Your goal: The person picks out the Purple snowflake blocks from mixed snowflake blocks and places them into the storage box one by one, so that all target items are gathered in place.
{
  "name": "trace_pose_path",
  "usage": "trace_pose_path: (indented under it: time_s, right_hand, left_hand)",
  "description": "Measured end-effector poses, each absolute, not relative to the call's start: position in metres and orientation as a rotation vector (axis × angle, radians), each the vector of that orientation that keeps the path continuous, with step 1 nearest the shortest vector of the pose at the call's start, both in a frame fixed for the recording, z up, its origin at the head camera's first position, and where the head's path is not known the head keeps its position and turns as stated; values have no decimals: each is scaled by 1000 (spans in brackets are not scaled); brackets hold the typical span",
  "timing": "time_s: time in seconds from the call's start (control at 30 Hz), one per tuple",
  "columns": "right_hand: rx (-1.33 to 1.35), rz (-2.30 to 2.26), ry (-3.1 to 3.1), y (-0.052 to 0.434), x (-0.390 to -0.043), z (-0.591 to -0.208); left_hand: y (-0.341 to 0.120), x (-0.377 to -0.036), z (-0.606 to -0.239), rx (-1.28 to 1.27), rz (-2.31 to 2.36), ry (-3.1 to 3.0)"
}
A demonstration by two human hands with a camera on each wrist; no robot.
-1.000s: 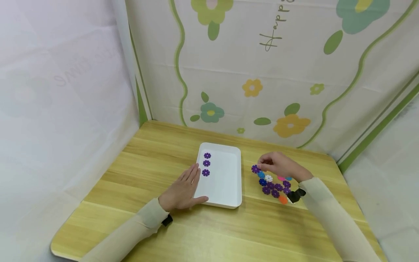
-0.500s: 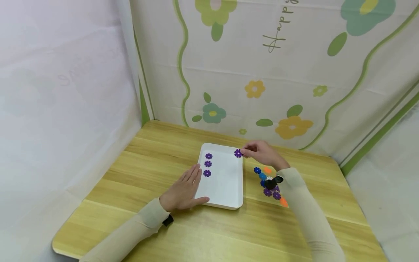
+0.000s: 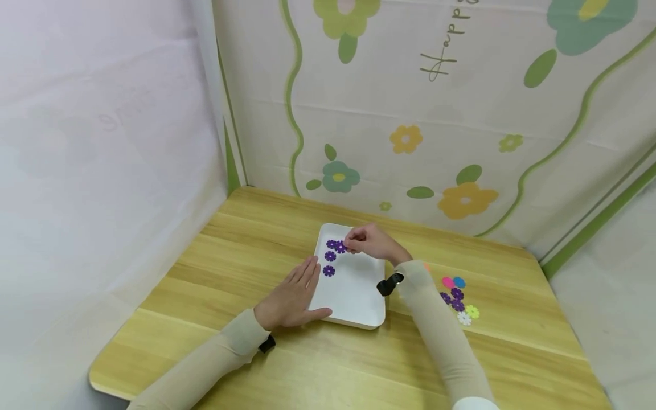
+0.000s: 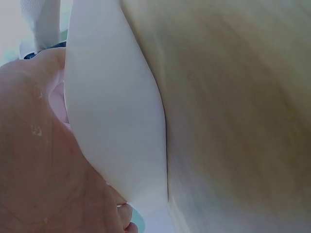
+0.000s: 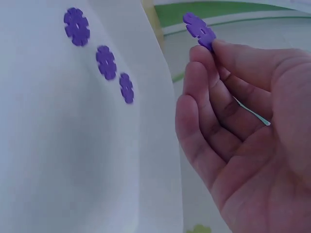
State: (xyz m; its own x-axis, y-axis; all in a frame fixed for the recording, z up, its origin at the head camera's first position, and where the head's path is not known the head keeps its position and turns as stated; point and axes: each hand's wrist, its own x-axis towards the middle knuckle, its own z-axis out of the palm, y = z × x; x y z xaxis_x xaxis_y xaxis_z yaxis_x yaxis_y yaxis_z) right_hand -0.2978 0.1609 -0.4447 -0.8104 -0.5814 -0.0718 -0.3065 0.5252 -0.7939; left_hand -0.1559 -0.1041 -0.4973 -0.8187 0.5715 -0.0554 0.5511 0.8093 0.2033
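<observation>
My right hand [image 3: 374, 242] pinches a purple snowflake disc [image 5: 200, 30] between thumb and index finger, over the far end of a white tray [image 3: 353, 296]. Three more purple discs lie in a column along the tray's left side, the middle one [image 3: 330, 256] between the other two. In the head view the pinched disc overlaps the farthest of them. My left hand [image 3: 292, 293] rests with straight fingers along the tray's near left edge, thumb over the near rim. The left wrist view shows that palm against the tray's outer wall [image 4: 116, 107].
Right of the tray, a loose group of discs lies on the wooden table [image 3: 246, 228]: several purple discs [image 3: 457, 306], a pink disc [image 3: 448, 282], a blue disc [image 3: 459, 282], a yellow-green disc [image 3: 472, 311] and a white disc [image 3: 464, 319]. My right forearm hides part of the group. A patterned curtain [image 3: 379, 102] stands behind.
My right hand has carried the purple disc leftward from the loose group, across the tray's right rim, to the far end of the column. The left hand stays at the tray.
</observation>
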Motion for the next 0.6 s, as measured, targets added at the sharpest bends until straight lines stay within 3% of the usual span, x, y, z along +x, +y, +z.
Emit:
trace_pose_path:
  time_s: [0.6]
  right_hand:
    - [-848, -846, 2248, 123, -287, -475]
  left_hand:
    - [-103, -156, -495, 938, 256, 2895]
